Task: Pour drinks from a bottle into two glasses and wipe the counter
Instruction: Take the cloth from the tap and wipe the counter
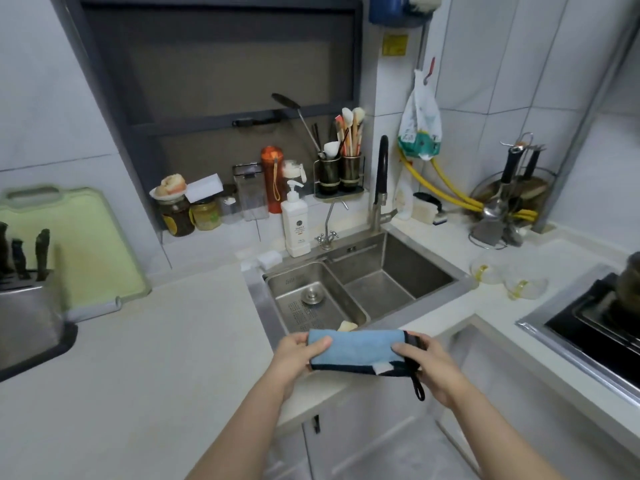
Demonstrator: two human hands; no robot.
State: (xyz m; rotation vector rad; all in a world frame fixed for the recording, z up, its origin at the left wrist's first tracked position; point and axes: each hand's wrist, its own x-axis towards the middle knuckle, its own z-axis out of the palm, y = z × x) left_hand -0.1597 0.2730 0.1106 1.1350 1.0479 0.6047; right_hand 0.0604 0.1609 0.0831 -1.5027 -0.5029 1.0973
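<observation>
A folded blue cloth (pixel 356 348) with a dark edge and a hanging loop is stretched between both hands above the front rim of the sink. My left hand (pixel 298 355) grips its left end, and my right hand (pixel 427 367) grips the right end. Two clear glasses (pixel 486 270) (pixel 524 287) with yellow marks lie on the white counter (pixel 156 358) right of the sink. No drink bottle can be told apart for certain among the containers at the back.
A steel double sink (pixel 408 268) with a black faucet (pixel 381 181) is ahead. Jars, an orange flask (pixel 272 178) and a soap dispenser (pixel 295 223) line the back. A knife block (pixel 24 299) and green cutting board (pixel 79 247) stand left. A stove (pixel 599 323) is at right.
</observation>
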